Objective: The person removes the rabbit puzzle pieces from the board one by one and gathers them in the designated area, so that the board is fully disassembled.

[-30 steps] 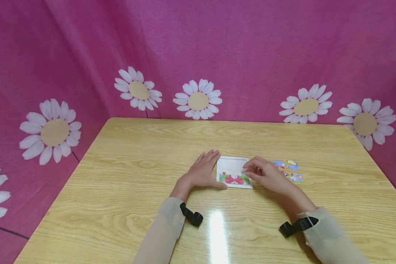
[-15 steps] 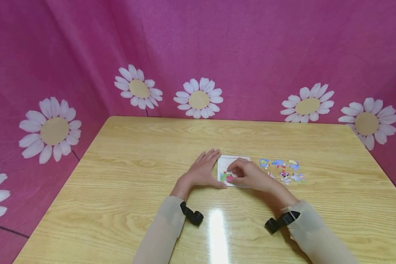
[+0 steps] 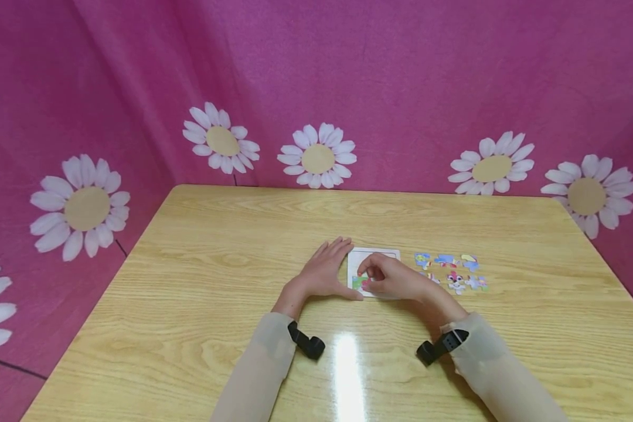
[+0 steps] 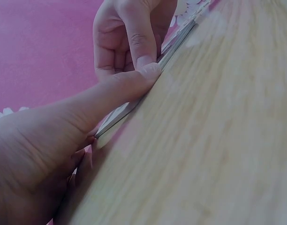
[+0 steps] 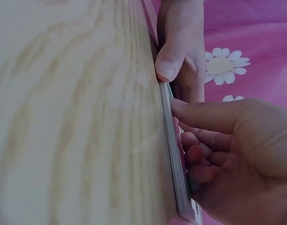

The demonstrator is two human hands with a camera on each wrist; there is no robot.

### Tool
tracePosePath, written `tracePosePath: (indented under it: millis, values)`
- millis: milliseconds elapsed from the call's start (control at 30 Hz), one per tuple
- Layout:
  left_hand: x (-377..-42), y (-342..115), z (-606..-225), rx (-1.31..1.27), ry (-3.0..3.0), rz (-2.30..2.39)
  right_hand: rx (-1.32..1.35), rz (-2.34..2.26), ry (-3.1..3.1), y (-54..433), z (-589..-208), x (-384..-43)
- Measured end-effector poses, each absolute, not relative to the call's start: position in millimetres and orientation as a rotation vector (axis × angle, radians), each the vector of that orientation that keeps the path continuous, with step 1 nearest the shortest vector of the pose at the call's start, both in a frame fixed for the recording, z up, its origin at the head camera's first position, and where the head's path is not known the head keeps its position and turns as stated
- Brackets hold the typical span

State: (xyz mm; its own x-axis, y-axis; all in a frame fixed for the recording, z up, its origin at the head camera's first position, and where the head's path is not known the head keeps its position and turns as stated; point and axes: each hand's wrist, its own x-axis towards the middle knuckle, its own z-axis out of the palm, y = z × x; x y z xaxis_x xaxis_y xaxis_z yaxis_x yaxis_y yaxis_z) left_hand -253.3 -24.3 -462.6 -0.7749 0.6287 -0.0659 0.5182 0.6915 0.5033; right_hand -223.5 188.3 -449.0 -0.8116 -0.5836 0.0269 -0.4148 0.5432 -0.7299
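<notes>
A white puzzle tray [image 3: 356, 255] lies on the table with green-and-pink puzzle pieces [image 3: 358, 282] along its near side. My left hand [image 3: 320, 275] steadies the tray from the left, fingers stretched along that side and thumb [image 4: 142, 75] at the near edge. Over the tray's lower part, my right hand [image 3: 398, 279] has its thumb and index fingertips down at the pieces, the other fingers curled under. In the right wrist view its thumb [image 5: 200, 112] touches the tray's edge close to the left thumb. Whether it pinches a piece I cannot tell; the hand hides much of the tray.
Loose puzzle pieces lie right of the tray in two rows, among them a pink animal-face piece [image 3: 456, 281] and a blue-and-yellow piece [image 3: 470, 261]. The wooden table [image 3: 216, 281] meets a pink curtain [image 3: 401, 88] with daisies at its far edge.
My right hand has moved left from the tray's right side to over its lower pieces, uncovering more loose pieces at right. My left hand stays at the tray's left side.
</notes>
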Motion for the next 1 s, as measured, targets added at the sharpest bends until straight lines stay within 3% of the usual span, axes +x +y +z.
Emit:
tracePosePath:
  millis: [1000]
  values:
    - [-255,-24,-463,0.903,2.659,0.698,-0.744,-1.369,2.743,184,-456,-205]
